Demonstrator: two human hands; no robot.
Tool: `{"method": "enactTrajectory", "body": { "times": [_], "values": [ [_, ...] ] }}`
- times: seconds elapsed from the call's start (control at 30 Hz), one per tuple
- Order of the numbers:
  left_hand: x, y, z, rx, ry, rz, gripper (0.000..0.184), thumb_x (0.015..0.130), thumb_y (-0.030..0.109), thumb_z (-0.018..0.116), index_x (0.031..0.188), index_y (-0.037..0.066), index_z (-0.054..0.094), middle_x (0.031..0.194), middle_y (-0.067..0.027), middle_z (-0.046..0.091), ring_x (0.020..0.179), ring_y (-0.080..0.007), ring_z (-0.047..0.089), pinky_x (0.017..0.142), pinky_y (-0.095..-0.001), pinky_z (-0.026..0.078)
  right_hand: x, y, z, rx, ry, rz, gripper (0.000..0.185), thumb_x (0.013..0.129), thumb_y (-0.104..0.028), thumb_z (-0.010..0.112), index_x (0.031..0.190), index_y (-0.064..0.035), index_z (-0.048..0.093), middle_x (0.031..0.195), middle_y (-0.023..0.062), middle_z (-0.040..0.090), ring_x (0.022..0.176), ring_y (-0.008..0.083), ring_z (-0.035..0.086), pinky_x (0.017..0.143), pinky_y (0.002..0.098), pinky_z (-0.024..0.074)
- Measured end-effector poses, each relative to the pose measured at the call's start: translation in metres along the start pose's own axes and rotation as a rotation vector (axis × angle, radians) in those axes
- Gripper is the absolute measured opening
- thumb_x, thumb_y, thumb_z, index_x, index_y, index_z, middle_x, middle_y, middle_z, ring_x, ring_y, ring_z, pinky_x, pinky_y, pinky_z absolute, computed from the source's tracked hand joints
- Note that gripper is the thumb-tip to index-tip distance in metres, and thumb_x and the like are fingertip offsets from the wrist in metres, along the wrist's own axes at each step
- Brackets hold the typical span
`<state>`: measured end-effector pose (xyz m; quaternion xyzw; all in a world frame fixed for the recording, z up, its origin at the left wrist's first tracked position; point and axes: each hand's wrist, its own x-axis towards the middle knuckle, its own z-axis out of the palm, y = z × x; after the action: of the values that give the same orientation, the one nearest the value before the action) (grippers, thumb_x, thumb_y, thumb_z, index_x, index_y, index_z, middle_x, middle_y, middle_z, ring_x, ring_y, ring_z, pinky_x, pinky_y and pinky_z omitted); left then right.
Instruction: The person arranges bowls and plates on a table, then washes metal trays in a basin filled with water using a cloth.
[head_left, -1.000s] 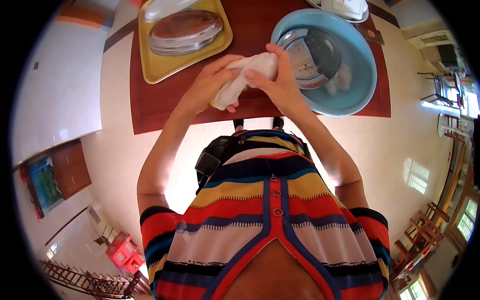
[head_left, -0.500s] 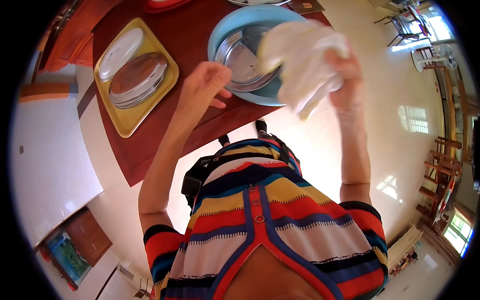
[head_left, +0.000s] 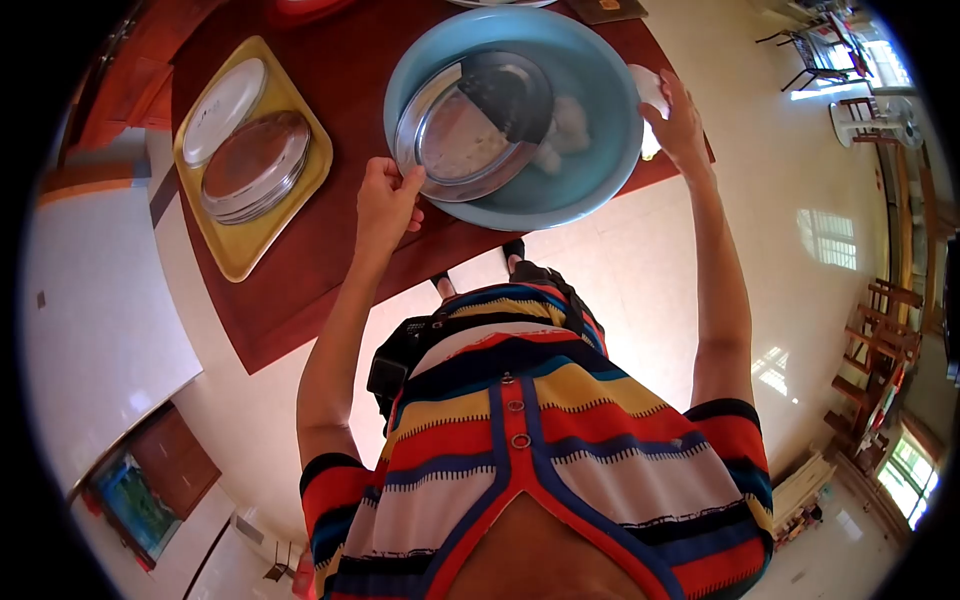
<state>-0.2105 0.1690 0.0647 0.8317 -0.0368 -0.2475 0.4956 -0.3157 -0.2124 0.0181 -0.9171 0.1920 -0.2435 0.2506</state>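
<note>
Left grip [head_left: 387, 208]: thumb and fingers pinched on the near-left rim of an oval metal plate [head_left: 462, 140]. Plate lies in the blue basin [head_left: 590, 190], tilted against its left side; long axis looks diagonal, near-left end at my fingers, opposite end pointing far right. Right grip [head_left: 682, 125]: fingers partly curled at a white cloth [head_left: 649, 90] just outside the basin's right rim; cannot tell how firmly I hold it. Basin rests on the red-brown bench [head_left: 262, 325].

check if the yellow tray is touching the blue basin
Apart: the head view shows a strip of red table between the yellow tray and the blue basin.
</note>
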Motion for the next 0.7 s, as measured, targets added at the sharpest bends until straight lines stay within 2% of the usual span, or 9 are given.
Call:
{"method": "enactTrajectory", "body": {
  "times": [0.07,0.1,0.17,0.23,0.37,0.43,0.47,0.53,0.7],
  "values": [
    [-0.002,0.0,-0.001,0.029,0.005,0.002,0.025,0.085,0.022,0.055,0.091,0.001,0.044,0.067,-0.0081,0.055,0.046,-0.013,0.055,0.038,-0.0241,0.046,0.0,-0.064,-0.01,-0.478,0.199,-0.21,0.05,0.073,-0.022,0.067,0.117,-0.007,0.049,0.108,0.0202,0.053,0.1,0.036,0.052,0.086,0.0414,0.0431],
    [-0.003,0.003,-0.001,-0.053,0.028,-0.007,0.022,0.086,0.02,0.052,0.092,0.001,0.042,0.07,-0.009,0.055,0.048,-0.0133,0.055,0.038,-0.0243,0.045,-0.003,-0.073,-0.003,-0.474,0.194,-0.209,0.05,0.073,-0.022,0.067,0.117,-0.007,0.049,0.108,0.0202,0.053,0.1,0.036,0.052,0.086,0.0414,0.0431],
    [-0.004,0.004,-0.002,-0.132,0.051,-0.016,0.019,0.086,0.017,0.05,0.093,0.001,0.041,0.072,-0.0099,0.054,0.049,-0.0136,0.055,0.038,-0.0246,0.045,-0.009,-0.084,0.01,-0.15,-0.235,-0.315,0.045,0.075,-0.019,0.066,0.116,-0.0086,0.051,0.109,0.0199,0.051,0.099,0.0372,0.052,0.081,0.0437,0.0456],
    [-0.003,0.004,-0.005,-0.205,0.139,0.146,0.018,0.087,0.015,0.047,0.095,0.0,0.039,0.077,-0.0108,0.051,0.058,-0.0151,0.056,0.039,-0.0261,0.048,-0.018,-0.089,0.042,-0.163,-0.636,-0.183,0.047,0.075,-0.02,0.066,0.117,-0.0103,0.048,0.108,0.0196,0.05,0.099,0.0384,0.052,0.076,0.0442,0.0483],
    [0.007,0.011,-0.01,-0.236,0.165,0.223,0.018,0.088,0.015,0.044,0.094,-0.001,0.038,0.082,-0.0114,0.047,0.067,-0.0164,0.056,0.043,-0.0286,0.052,-0.037,-0.118,0.061,-0.322,-0.555,-0.24,0.053,0.075,-0.023,0.067,0.121,-0.0118,0.044,0.103,0.0196,0.052,0.101,0.0386,0.051,0.075,0.0443,0.0496],
    [0.019,0.006,-0.013,0.01,0.189,0.309,0.019,0.088,0.013,0.042,0.097,-0.003,0.036,0.085,-0.0125,0.047,0.073,-0.0189,0.056,0.047,-0.0326,0.056,-0.036,-0.112,0.072,-0.397,-0.573,-0.286,0.035,0.081,-0.02,0.054,0.114,-0.0143,0.044,0.104,0.0222,0.05,0.092,0.0396,0.056,0.074,0.0424,0.0503],
    [0.019,0.003,-0.011,0.014,0.188,0.312,0.019,0.088,0.013,0.042,0.097,-0.003,0.036,0.085,-0.0125,0.047,0.073,-0.0189,0.056,0.047,-0.0326,0.056,-0.03,-0.108,0.075,-0.395,-0.569,-0.284,0.035,0.081,-0.02,0.054,0.114,-0.0143,0.044,0.104,0.0222,0.05,0.092,0.0396,0.056,0.074,0.0424,0.0503],
    [0.006,0.024,-0.001,-0.204,0.101,0.174,0.018,0.088,0.011,0.04,0.098,-0.003,0.034,0.091,-0.0154,0.046,0.072,-0.0211,0.057,0.05,-0.0347,0.058,-0.017,-0.107,0.075,-0.223,-0.708,-0.091,0.027,0.08,-0.015,0.051,0.106,-0.0093,0.046,0.097,0.0252,0.055,0.085,0.0425,0.058,0.073,0.0454,0.0488],
    [0.016,0.014,0.006,-0.269,0.052,0.124,0.031,0.087,0.008,0.038,0.112,-0.007,0.029,0.102,-0.0213,0.047,0.078,-0.0275,0.061,0.052,-0.0363,0.059,-0.017,-0.103,0.052,-0.168,-0.642,0.015,0.026,0.076,-0.006,0.047,0.101,-0.0037,0.048,0.088,0.0275,0.058,0.086,0.0429,0.057,0.076,0.047,0.0459]
  ]
}}
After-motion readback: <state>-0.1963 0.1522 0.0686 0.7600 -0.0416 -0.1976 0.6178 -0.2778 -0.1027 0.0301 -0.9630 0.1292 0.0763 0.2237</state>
